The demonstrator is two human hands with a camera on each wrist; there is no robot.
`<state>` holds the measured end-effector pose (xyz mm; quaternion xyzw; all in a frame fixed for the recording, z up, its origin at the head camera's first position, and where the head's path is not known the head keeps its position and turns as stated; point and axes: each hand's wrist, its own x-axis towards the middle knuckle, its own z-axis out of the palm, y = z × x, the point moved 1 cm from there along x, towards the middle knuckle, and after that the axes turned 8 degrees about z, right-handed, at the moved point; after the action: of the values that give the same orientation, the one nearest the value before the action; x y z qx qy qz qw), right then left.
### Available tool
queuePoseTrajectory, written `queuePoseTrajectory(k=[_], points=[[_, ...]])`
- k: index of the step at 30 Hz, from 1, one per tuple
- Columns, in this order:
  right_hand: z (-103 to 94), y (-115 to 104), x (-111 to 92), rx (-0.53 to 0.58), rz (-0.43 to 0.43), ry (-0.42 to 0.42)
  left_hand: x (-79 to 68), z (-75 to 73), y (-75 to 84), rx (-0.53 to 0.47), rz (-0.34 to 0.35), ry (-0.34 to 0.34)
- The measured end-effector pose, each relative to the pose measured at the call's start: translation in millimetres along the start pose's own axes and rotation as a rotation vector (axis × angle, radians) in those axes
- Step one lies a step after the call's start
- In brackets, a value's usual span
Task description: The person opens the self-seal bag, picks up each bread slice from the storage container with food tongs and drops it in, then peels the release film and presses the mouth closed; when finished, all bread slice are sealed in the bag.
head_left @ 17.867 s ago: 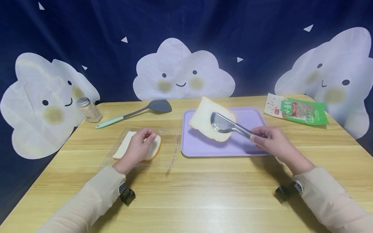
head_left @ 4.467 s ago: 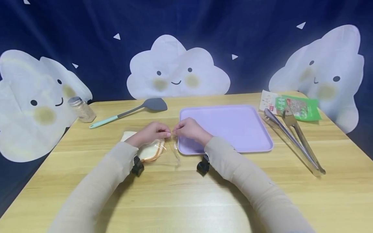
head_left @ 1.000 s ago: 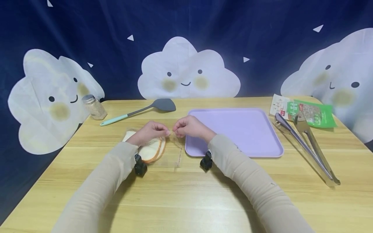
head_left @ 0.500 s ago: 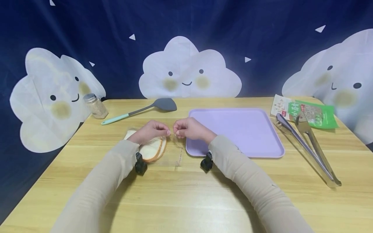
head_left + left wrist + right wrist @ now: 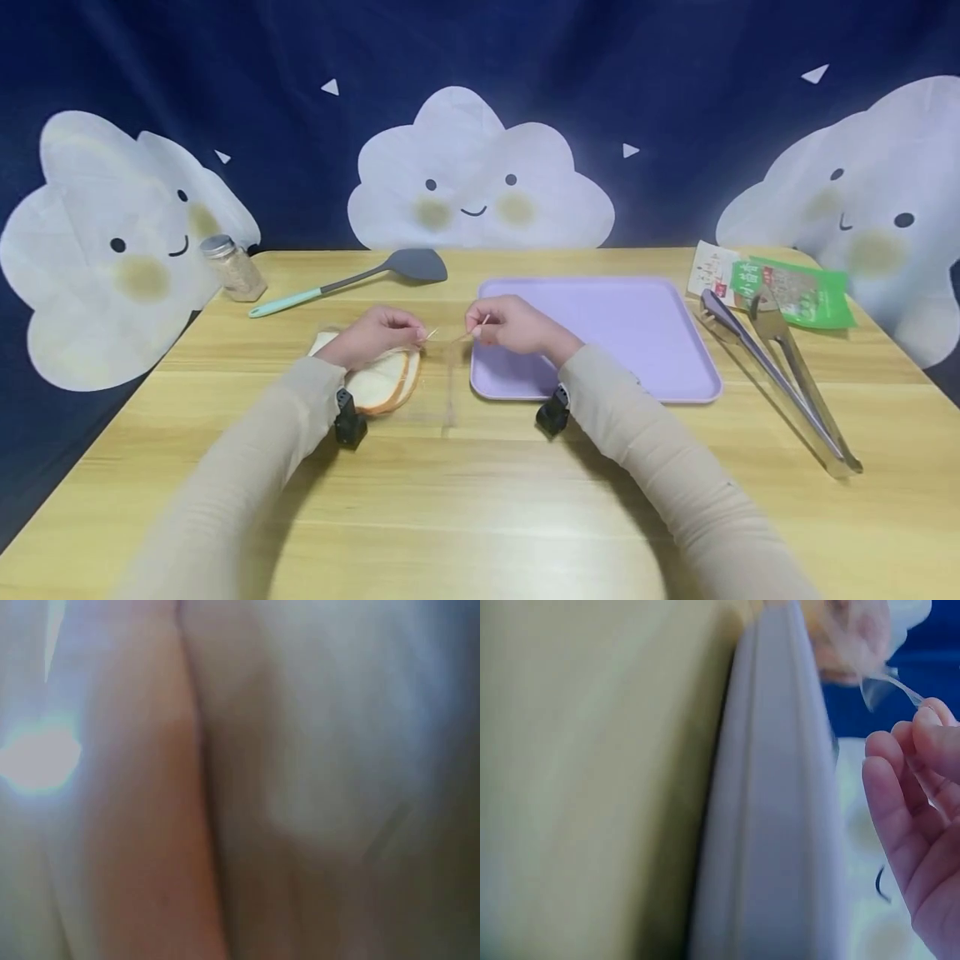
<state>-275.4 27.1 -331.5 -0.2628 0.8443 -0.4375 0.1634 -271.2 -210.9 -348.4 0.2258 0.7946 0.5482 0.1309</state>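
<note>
Two bread slices (image 5: 378, 383) lie in a clear plastic bag (image 5: 431, 404) left of centre. My left hand (image 5: 378, 335) reaches over the slices, thumb and fingertips pinching the bag's edge. A short, pale end sticks out past those fingertips. Across from it, my right hand (image 5: 517, 323) pinches a thin clear strip (image 5: 460, 337) over the lilac tray's (image 5: 600, 333) left side. In the right wrist view that strip (image 5: 904, 688) runs from the fingertips towards the crumpled plastic by the other hand. The left wrist view is blurred and shows mostly skin.
Steel tongs (image 5: 780, 383) lie spread on the right, close to a green and white seasoning packet (image 5: 795, 290). At the back left are a spatula (image 5: 352, 279) with a mint handle and a lidded jar (image 5: 234, 271). A dark cloud-print curtain hangs behind the table.
Earlier, the tongs held one slice above the tray; now they lie on the right and two slices are bagged. In the last half second my hands have drawn apart, the strip in my right fingers.
</note>
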Motion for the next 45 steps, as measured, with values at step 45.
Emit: queuePoseTrajectory(k=[45], points=[[-21.4,16.2,-67.4,0.179,-0.043,-0.549,0.0,-2.0,2.1,0.077,-0.031,0.173]])
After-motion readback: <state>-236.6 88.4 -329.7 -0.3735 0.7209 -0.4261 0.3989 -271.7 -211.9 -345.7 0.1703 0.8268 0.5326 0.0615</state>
